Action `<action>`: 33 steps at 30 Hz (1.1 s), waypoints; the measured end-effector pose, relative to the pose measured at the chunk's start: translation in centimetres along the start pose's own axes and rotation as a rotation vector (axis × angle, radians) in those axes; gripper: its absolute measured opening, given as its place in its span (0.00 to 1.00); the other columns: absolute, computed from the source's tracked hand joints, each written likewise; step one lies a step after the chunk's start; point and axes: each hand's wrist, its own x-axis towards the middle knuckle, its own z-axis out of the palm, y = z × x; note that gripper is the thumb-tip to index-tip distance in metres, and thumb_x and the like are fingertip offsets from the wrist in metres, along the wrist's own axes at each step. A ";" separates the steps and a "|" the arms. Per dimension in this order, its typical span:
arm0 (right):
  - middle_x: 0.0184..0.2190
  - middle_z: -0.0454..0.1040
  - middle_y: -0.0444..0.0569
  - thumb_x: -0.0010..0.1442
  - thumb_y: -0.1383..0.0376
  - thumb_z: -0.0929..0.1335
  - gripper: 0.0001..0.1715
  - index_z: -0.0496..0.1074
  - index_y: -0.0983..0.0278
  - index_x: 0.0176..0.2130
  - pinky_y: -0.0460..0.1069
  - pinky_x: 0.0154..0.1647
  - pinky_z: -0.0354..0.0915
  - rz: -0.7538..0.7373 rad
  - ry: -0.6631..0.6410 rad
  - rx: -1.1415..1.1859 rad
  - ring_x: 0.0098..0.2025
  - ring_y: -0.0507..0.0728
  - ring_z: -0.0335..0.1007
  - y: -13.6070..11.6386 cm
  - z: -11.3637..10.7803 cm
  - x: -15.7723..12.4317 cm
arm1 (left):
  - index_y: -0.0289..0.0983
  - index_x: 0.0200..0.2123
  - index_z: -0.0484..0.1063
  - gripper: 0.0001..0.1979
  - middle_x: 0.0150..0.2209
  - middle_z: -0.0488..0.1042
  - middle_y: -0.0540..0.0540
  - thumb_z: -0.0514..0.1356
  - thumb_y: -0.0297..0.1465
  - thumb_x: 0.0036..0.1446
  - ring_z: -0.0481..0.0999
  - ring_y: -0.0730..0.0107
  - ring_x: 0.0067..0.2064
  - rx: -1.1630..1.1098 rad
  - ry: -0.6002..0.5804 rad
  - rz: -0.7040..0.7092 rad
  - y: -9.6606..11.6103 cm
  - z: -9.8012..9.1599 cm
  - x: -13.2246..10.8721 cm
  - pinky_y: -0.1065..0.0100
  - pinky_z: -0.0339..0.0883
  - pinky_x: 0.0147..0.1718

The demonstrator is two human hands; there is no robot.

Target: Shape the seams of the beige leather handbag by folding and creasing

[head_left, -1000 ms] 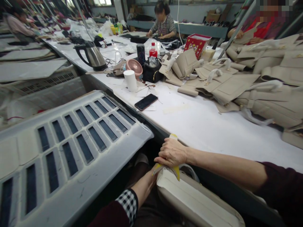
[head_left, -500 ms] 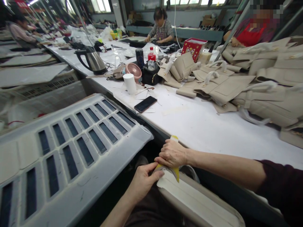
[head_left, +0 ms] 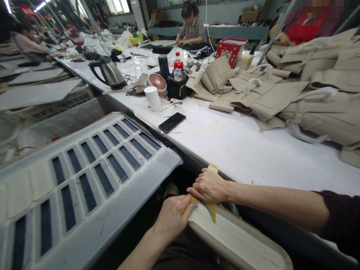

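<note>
A beige bag (head_left: pixel 239 232) lies lengthwise over my lap, its long pale side facing up. My left hand (head_left: pixel 174 213) is closed at the bag's near-left end, thumb along the pale edge and fingers over the rim. Right beside it, my right hand (head_left: pixel 209 185) wraps round a yellow-and-white tool (head_left: pixel 214 215) with a curved grey edge. One end of this tool sticks out above the fist, and a pointed yellow end rests over the bag's corner. Its exact kind is unclear, as my fingers cover its middle.
A white table (head_left: pixel 225 138) runs along the far side, with a phone (head_left: pixel 172 122), a paper roll (head_left: pixel 152 98), a small fan (head_left: pixel 156 83) and a kettle (head_left: pixel 108 74). Beige bags (head_left: pixel 281 97) are piled at right. A slotted grey panel (head_left: pixel 112 210) stands at left. Co-workers sit beyond.
My left hand has turned over more, its fingers now curled over the bag's end. My right hand and the tool have shifted slightly right in view. The camera has moved a little.
</note>
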 end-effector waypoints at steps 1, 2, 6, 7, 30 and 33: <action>0.22 0.76 0.49 0.71 0.55 0.53 0.34 0.72 0.64 0.23 0.54 0.29 0.41 0.031 -0.006 0.004 0.24 0.54 0.69 -0.3 0.0 -0.3 | 0.40 0.29 0.66 0.14 0.32 0.73 0.47 0.53 0.38 0.68 0.72 0.64 0.34 0.000 0.005 0.019 0.0 0.1 -0.1 0.66 0.55 0.34; 0.22 0.76 0.49 0.71 0.56 0.53 0.34 0.72 0.63 0.23 0.54 0.29 0.41 0.065 -0.010 0.009 0.25 0.54 0.69 -0.7 -0.1 -0.7 | 0.39 0.29 0.66 0.14 0.32 0.73 0.47 0.53 0.37 0.68 0.72 0.64 0.34 -0.022 0.009 0.037 0.0 0.1 -0.1 0.66 0.55 0.34; 0.23 0.76 0.48 0.72 0.56 0.51 0.35 0.72 0.63 0.24 0.54 0.29 0.41 0.196 -0.012 0.030 0.25 0.54 0.70 -2.2 -0.3 -1.7 | 0.37 0.29 0.70 0.20 0.30 0.72 0.48 0.50 0.43 0.68 0.69 0.66 0.33 -0.366 -0.050 -0.026 -0.6 0.5 0.3 0.67 0.55 0.32; 0.23 0.76 0.47 0.72 0.56 0.51 0.35 0.72 0.63 0.24 0.53 0.29 0.41 0.221 -0.011 0.033 0.25 0.53 0.69 -2.4 -0.4 -1.9 | 0.36 0.30 0.72 0.23 0.30 0.72 0.47 0.49 0.46 0.68 0.69 0.65 0.33 -0.513 -0.074 -0.083 -0.9 0.8 0.5 0.68 0.56 0.31; 0.35 0.74 0.50 0.56 0.46 0.71 0.25 0.70 0.65 0.39 0.49 0.36 0.64 0.835 0.187 1.300 0.36 0.58 0.70 -4.3 -7.0 -15.2 | 0.32 0.44 0.79 0.28 0.43 0.78 0.40 0.64 0.52 0.53 0.73 0.52 0.46 -0.850 -0.128 -0.235 -1.8 3.0 2.8 0.63 0.62 0.46; 0.37 0.76 0.52 0.57 0.52 0.73 0.23 0.71 0.66 0.43 0.50 0.40 0.68 0.838 0.293 1.619 0.38 0.59 0.73 -7.9 -7.2 -15.8 | 0.35 0.51 0.74 0.33 0.46 0.77 0.42 0.56 0.56 0.58 0.73 0.57 0.47 -1.089 -0.064 -0.391 -2.9 4.8 1.1 0.64 0.63 0.47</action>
